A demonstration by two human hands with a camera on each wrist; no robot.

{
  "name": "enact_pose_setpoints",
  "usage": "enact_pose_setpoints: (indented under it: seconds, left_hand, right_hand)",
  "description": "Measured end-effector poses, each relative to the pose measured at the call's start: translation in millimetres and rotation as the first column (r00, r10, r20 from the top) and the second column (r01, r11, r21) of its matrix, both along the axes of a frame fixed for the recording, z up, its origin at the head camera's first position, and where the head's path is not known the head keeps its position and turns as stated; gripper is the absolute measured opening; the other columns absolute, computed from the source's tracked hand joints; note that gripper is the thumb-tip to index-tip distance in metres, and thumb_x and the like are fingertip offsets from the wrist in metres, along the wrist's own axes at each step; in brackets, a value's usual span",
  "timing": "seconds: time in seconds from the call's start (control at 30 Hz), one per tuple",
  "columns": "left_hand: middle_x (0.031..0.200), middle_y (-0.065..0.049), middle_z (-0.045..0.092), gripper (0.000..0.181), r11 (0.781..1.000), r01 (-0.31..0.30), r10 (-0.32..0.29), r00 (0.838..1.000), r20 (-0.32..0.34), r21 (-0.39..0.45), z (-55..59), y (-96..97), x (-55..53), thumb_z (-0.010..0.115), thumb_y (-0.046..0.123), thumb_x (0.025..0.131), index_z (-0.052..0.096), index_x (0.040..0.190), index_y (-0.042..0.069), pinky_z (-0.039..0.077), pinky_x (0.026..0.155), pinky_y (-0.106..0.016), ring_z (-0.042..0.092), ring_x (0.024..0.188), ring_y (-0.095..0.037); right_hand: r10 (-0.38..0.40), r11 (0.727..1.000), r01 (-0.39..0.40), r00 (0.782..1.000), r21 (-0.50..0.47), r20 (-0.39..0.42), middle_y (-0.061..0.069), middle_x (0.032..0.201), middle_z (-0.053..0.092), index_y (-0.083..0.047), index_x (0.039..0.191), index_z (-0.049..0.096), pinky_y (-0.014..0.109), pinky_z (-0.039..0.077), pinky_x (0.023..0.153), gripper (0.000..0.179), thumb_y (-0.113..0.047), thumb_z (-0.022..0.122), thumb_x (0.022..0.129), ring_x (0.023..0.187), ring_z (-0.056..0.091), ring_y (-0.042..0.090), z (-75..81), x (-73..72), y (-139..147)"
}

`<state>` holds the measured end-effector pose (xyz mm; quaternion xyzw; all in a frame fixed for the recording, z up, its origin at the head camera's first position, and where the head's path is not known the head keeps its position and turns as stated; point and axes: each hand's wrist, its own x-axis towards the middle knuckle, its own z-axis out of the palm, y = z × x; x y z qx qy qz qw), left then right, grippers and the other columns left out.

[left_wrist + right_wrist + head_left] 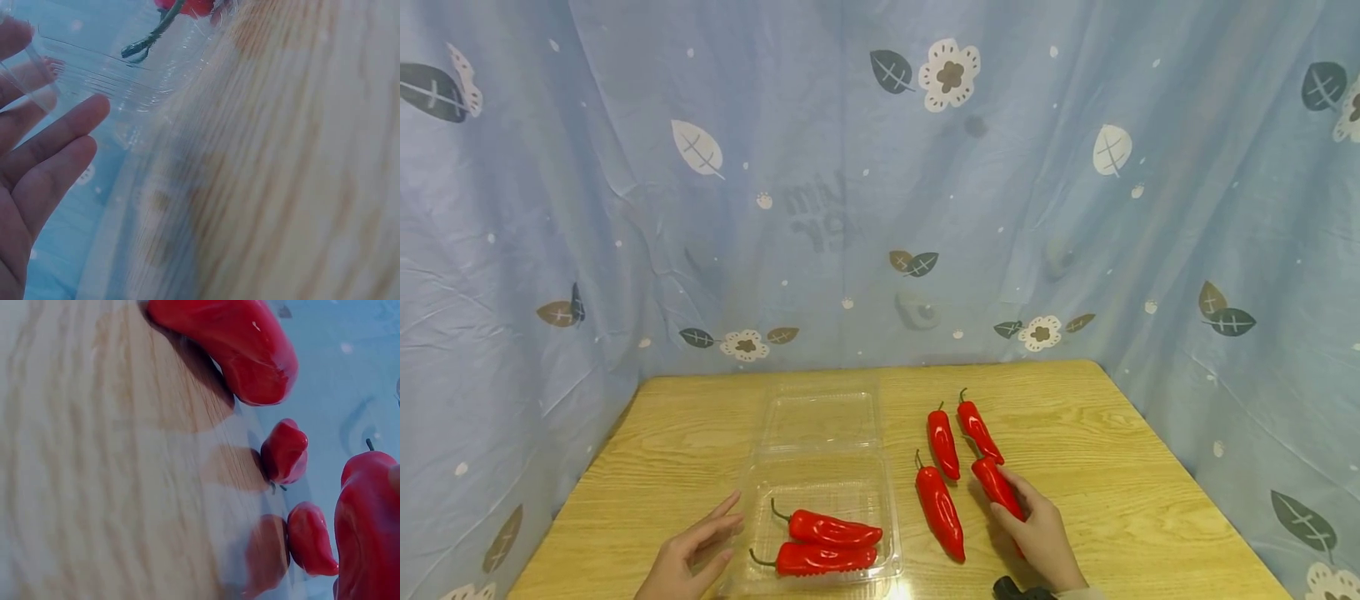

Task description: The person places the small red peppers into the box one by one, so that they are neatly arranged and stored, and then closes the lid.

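My right hand (1037,531) grips a red pepper (996,487) between thumb and fingers, its stem pointing away from me. In the right wrist view the same red pepper (369,525) fills the lower right, with only a bit of fingertip showing. My left hand (688,554) is at the left side of a clear plastic clamshell box (891,508), fingers loosely extended and holding nothing. Inside the box's near half lie two red peppers (835,529), side by side with stems to the left. The left wrist view shows the left fingers (69,134) beside the transparent wall.
Three more red peppers lie on the wooden table (1112,500): a large one (939,510) right of the box, and two (943,443) farther back. The box's lid (820,421) lies folded back behind it. A blue patterned curtain (850,208) surrounds the table's back and sides.
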<state>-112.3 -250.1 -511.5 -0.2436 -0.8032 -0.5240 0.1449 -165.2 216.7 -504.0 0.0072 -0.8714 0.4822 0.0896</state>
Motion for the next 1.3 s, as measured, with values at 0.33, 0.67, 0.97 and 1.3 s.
enact_pose_setpoints:
  seconds: [0.33, 0.67, 0.97, 1.3]
  left_hand:
    - [0.144, 0.012, 0.042, 0.035, 1.0, -0.013, 0.013, 1.0, 0.022, -0.007, -6.4, -1.2, 1.6, 0.063, -0.007, 0.085, 0.058, 0.12, -0.01, 0.055, 0.081, -0.018, 0.063, 0.105, -0.004]
    - [0.146, 0.008, 0.043, 0.036, 0.999, 0.031, -0.03, 0.999, -0.029, 0.026, -7.3, -3.7, -0.1, 0.062, -0.012, 0.084, 0.057, 0.119, -0.012, 0.055, 0.08, -0.017, 0.063, 0.105, -0.005]
    - [0.145, 0.012, 0.042, 0.035, 1.0, 0.017, -0.017, 1.0, -0.014, -0.003, -4.8, -4.7, -2.4, 0.062, -0.01, 0.085, 0.057, 0.119, -0.012, 0.055, 0.078, -0.016, 0.064, 0.103, -0.004]
    - [0.146, 0.012, 0.04, 0.035, 0.999, 0.046, -0.046, 0.998, -0.033, -0.008, -0.9, -4.1, -2.0, 0.06, -0.011, 0.086, 0.055, 0.121, -0.013, 0.055, 0.078, -0.016, 0.063, 0.105, -0.005]
  right_hand:
    - [0.033, 0.995, -0.039, 0.997, -0.09, -0.074, 0.021, 0.124, 0.06, -0.007, 0.133, 0.055, 0.017, 0.052, 0.075, 0.051, -0.012, 0.072, 0.084, 0.1, 0.059, 0.004, 6.5, 6.1, -11]
    - [0.127, 0.977, -0.151, 0.979, -0.148, -0.161, 0.019, 0.123, 0.061, -0.007, 0.131, 0.056, 0.015, 0.052, 0.078, 0.05, -0.005, 0.071, 0.083, 0.1, 0.058, 0.001, 13.1, 5.3, -22]
    - [0.196, 0.962, -0.224, 0.965, -0.157, -0.175, 0.016, 0.128, 0.059, -0.007, 0.131, 0.056, 0.014, 0.052, 0.082, 0.05, -0.005, 0.072, 0.083, 0.102, 0.059, 0.002, 21.1, 3.1, -40]
    - [0.293, 0.925, -0.32, 0.944, -0.205, -0.153, 0.019, 0.128, 0.058, -0.006, 0.133, 0.055, 0.013, 0.051, 0.084, 0.051, -0.004, 0.07, 0.084, 0.102, 0.06, 0.004, 26.4, -0.8, -58]
